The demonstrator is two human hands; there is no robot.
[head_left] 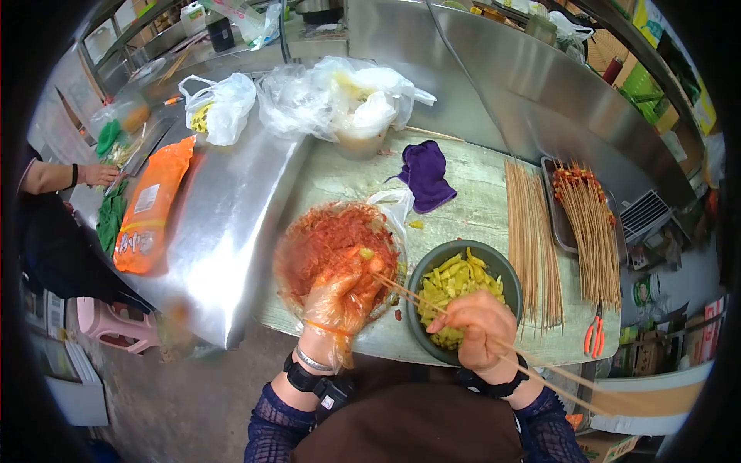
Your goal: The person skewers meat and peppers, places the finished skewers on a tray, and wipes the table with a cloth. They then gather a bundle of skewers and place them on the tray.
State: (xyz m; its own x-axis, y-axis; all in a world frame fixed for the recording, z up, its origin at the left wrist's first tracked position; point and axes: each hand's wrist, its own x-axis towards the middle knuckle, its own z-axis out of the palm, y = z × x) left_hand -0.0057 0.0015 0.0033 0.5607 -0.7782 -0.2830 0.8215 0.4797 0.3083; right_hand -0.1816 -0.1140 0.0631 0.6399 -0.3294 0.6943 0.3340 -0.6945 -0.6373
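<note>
My left hand (338, 293), in a clear plastic glove smeared with red, is over a bowl (281, 285) of red marinated shredded meat (332, 235). Its fingers are closed around a bit of meat, and a yellow-green piece (366, 253) shows at the fingertips. Bamboo skewers (409, 293) run from those fingertips into my right hand (480, 328), which is bare and closed on them; their long ends stick out to the lower right. Beneath my right hand stands a dark grey bowl (515, 289) of cut green pickled peppers (455, 282).
Loose bamboo skewers (532, 247) lie right of the peppers, beside a tray (549, 201) of loaded skewers (583, 208) and orange-handled pliers (594, 336). Behind are a purple cloth (424, 176) and plastic bags (332, 92). At left are an orange packet (154, 204) and another person's hand (99, 175).
</note>
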